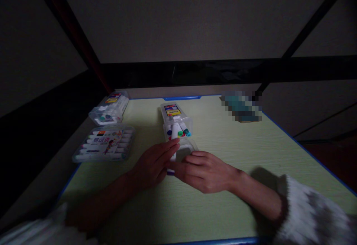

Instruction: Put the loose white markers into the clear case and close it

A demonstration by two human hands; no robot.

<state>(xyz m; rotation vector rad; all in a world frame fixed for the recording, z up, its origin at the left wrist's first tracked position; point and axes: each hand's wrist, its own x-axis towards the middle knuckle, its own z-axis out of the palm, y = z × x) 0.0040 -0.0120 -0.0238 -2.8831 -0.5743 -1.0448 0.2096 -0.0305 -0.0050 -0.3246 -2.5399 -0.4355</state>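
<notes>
A white marker [174,130] with a purple end [170,171] runs lengthwise between my hands. My left hand [154,161] is closed around its side, fingers pressed together. The fingertips of my right hand [202,170] close on its near part, by the purple end. Just beyond stands a clear plastic marker case [176,115] with its lid [189,146] folded open toward me. Several markers with green, red and blue ends [181,132] show in its mouth. Part of the lid is hidden behind my right fingers.
At the left lie a flat clear case of markers [104,144] and, behind it, another clear marker case [110,107]. A blurred-out flat object [241,108] rests at the back right. The light green table [223,215] has a blue edge; a wall rises behind.
</notes>
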